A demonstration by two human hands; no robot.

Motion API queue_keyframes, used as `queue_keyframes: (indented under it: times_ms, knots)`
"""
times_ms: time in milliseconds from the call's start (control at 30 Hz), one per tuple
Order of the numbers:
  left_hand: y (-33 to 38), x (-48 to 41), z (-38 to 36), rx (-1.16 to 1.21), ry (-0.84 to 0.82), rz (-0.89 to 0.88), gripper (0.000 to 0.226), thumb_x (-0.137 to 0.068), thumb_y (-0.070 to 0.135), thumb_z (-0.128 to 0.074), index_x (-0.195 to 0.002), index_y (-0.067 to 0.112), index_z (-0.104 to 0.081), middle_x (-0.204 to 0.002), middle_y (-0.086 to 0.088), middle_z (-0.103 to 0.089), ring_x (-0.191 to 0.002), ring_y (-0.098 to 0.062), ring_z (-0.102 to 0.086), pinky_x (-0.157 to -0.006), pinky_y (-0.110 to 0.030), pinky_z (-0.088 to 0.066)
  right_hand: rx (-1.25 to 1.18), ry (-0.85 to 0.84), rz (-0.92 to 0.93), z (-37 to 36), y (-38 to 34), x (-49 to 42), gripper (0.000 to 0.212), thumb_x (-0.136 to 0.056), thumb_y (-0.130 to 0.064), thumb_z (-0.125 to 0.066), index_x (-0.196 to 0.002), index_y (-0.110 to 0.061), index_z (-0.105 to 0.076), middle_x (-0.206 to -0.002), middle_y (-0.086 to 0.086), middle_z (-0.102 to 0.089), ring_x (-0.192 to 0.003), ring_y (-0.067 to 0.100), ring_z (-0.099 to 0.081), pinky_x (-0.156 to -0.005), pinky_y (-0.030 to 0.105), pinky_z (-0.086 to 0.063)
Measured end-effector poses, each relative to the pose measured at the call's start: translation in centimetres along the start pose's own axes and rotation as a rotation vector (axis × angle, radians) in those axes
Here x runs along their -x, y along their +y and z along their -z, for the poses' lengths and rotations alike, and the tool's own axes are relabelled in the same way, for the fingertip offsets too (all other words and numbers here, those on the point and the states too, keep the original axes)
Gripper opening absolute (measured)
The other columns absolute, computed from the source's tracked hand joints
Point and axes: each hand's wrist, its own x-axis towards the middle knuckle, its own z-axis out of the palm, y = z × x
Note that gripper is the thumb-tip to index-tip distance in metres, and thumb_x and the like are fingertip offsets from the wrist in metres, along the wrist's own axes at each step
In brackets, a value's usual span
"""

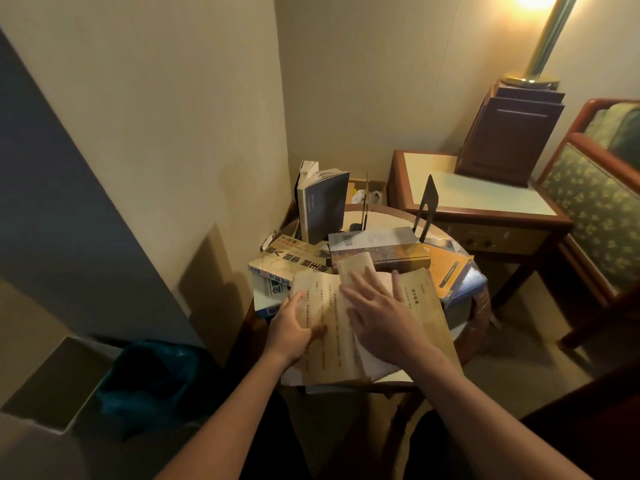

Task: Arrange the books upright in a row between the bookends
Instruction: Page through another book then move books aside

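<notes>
An open book with yellowed pages lies flat at the near side of a small round table. My left hand grips its left edge, thumb on the page. My right hand lies spread over the middle pages, fingers apart. Behind it, several books lie flat: a cream one with large dark characters, a patterned one with a white back, an orange one. A dark grey book stands upright at the back left. Two dark metal bookends stand at the back: a thin one and a pointed one.
A wooden side table with a pale top stands right of the round table, carrying a dark wooden box and a brass lamp pole. An upholstered chair is at far right. A teal-lined bin sits at lower left. Walls close in behind.
</notes>
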Motion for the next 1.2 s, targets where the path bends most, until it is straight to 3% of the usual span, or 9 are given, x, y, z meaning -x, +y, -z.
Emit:
queue_keyframes:
  times_ms: [100, 167, 400, 467, 567, 700, 967, 1200]
  knots:
    - [-0.4, 0.0, -0.5, -0.023, 0.007, -0.003, 0.087, -0.082, 0.029, -0.080, -0.154, 0.027, -0.031, -0.152, -0.002, -0.038, -0.132, -0.026, -0.045, -0.100, -0.046, -0.052, -0.066, -0.097, -0.202, -0.7, 1.3, 0.2, 0.063, -0.100, -0.052, -0.033, -0.158, -0.037, -0.011, -0.168, 0.000, 0.002, -0.152, 0.030, 0.015, -0.118, 0.062, 0.007]
    - [-0.5, -0.1, -0.7, -0.039, 0.014, -0.016, 0.085, -0.083, 0.028, -0.078, -0.154, 0.026, -0.030, -0.152, -0.003, -0.038, -0.133, -0.024, -0.046, -0.102, -0.044, -0.050, -0.023, -0.189, -0.241, -1.6, 2.1, 0.5, 0.068, -0.100, -0.058, -0.031, -0.158, -0.038, -0.003, -0.167, 0.004, 0.008, -0.151, 0.034, 0.018, -0.119, 0.061, 0.007]
    - [-1.0, 0.1, -0.8, -0.073, 0.005, -0.030, 0.074, -0.094, 0.026, -0.065, -0.155, 0.032, -0.025, -0.159, -0.003, -0.030, -0.138, -0.023, -0.042, -0.101, -0.044, -0.050, 0.013, -0.336, -0.320, -3.9, 2.4, 1.1, 0.067, -0.094, -0.074, -0.023, -0.151, -0.055, 0.005, -0.164, 0.007, 0.022, -0.148, 0.038, 0.024, -0.118, 0.061, 0.011]
    - [-1.0, 0.4, -0.9, -0.225, 0.076, -0.114, 0.070, -0.097, 0.028, -0.060, -0.156, 0.032, -0.024, -0.166, 0.002, -0.014, -0.150, -0.025, -0.022, -0.114, -0.049, -0.037, 0.022, -0.336, -0.320, -4.1, 2.5, 1.1, 0.067, -0.092, -0.076, -0.022, -0.150, -0.057, 0.006, -0.164, 0.007, 0.023, -0.147, 0.038, 0.024, -0.119, 0.062, 0.009]
    - [-0.8, 0.8, -1.7, -0.551, 0.097, -0.421, 0.059, -0.102, 0.028, -0.046, -0.155, 0.028, -0.021, -0.165, 0.006, -0.016, -0.153, -0.016, -0.007, -0.124, -0.050, -0.017, 0.009, -0.343, -0.315, -4.3, 2.6, 1.1, 0.067, -0.093, -0.076, -0.022, -0.149, -0.058, 0.009, -0.163, 0.008, 0.024, -0.147, 0.038, 0.026, -0.119, 0.063, 0.009]
    - [-0.5, 0.5, -2.7, -0.823, -0.025, -0.388, 0.053, -0.107, 0.030, -0.026, -0.158, 0.023, -0.013, -0.166, 0.007, -0.012, -0.153, -0.011, -0.003, -0.125, -0.048, -0.001, -0.002, -0.335, -0.310, -4.6, 2.7, 1.2, 0.066, -0.094, -0.075, -0.020, -0.149, -0.058, 0.011, -0.163, 0.008, 0.025, -0.146, 0.037, 0.029, -0.119, 0.062, 0.010]
    - [0.6, -2.3, -2.7, -0.798, -0.008, -0.322, 0.056, -0.105, 0.020, -0.027, -0.158, 0.026, -0.010, -0.166, 0.010, -0.010, -0.154, -0.012, -0.003, -0.123, -0.054, 0.002, -0.013, -0.326, -0.334, -5.1, 2.7, 1.4, 0.064, -0.093, -0.076, -0.015, -0.147, -0.060, 0.014, -0.163, 0.005, 0.026, -0.145, 0.033, 0.034, -0.119, 0.059, 0.014]
    - [-1.3, 3.4, -3.6, -0.702, 0.068, -0.352, 0.054, -0.105, 0.025, -0.032, -0.157, 0.030, -0.021, -0.162, 0.015, -0.021, -0.152, -0.009, -0.011, -0.124, -0.056, -0.001, -0.022, -0.302, -0.334, -5.4, 2.8, 1.6, 0.063, -0.092, -0.077, -0.013, -0.146, -0.061, 0.015, -0.162, 0.004, 0.028, -0.144, 0.031, 0.036, -0.117, 0.056, 0.020]
